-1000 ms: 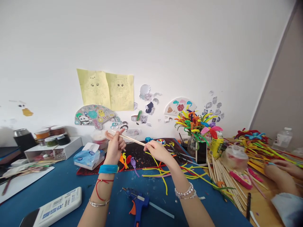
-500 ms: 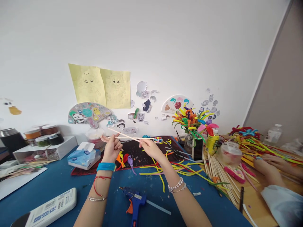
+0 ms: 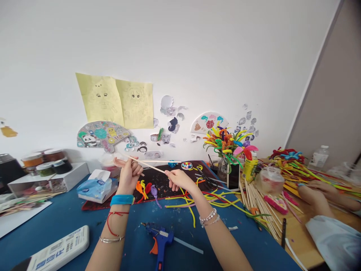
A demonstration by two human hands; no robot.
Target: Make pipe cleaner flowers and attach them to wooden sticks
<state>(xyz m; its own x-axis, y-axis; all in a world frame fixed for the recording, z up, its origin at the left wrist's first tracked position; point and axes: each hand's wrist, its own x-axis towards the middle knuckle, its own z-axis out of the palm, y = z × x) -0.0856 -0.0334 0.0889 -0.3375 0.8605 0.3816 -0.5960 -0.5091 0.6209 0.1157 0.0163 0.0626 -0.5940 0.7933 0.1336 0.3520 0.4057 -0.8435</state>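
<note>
My left hand (image 3: 131, 176) is closed, pinching a thin pale wooden stick (image 3: 160, 162) that points level to the right. A pale pink, fuzzy-looking strip (image 3: 119, 162) curls out on its left side; where it meets the stick is hidden by the fingers. The fingertips of my right hand (image 3: 178, 179) grip the lower end of a second pale stick (image 3: 152, 166), which slants up and left to the left hand and crosses the first there. Orange, yellow, red and purple twisted pieces (image 3: 153, 192) lie on the dark mat (image 3: 166, 188) below the hands.
A blue glue gun (image 3: 162, 239) lies in front. Yellow pipe cleaners (image 3: 203, 203) and scissors (image 3: 210, 181) are right of the mat; a tissue pack (image 3: 97, 187) is left. Beyond stand a vase of pipe-cleaner flowers (image 3: 224, 165) and wooden sticks (image 3: 258, 210). Another person's hands (image 3: 317, 194) work at right.
The two sticks now cross close to my left hand; before, they crossed nearer the right. My right hand has dropped slightly, and the view has shifted a little.
</note>
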